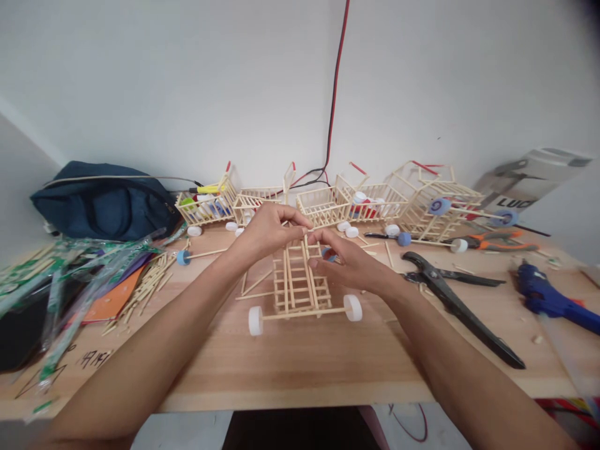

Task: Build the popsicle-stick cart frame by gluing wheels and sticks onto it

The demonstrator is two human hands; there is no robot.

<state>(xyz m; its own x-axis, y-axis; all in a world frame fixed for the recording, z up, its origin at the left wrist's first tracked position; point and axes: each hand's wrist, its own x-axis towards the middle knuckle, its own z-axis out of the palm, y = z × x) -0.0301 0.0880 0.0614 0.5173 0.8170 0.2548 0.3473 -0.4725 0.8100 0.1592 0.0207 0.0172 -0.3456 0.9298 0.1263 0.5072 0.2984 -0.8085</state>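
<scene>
Left grip and right grip side by side over a stick frame

The stick frame sits on the tabletop straight ahead of the person, its near end towards the front edge. An axle crosses that near end, with a white wheel on the left and a second white wheel on the right.

Both hands are at the frame's far end. The left thumb and fingertips come close together there; whether they pinch a stick, I cannot tell. The right hand is curled, thumb and forefinger apart beside a long stick of the frame, and its hold cannot be made out either.

Behind stands a row of stick carts, some with coloured or white items inside and red on their handles. To the left lie a blue wheel on a stick, a scatter of loose sticks, clear wrappers and a navy bag. To the right are orange-handled pliers, a black-handled cutter and a blue glue gun.
</scene>
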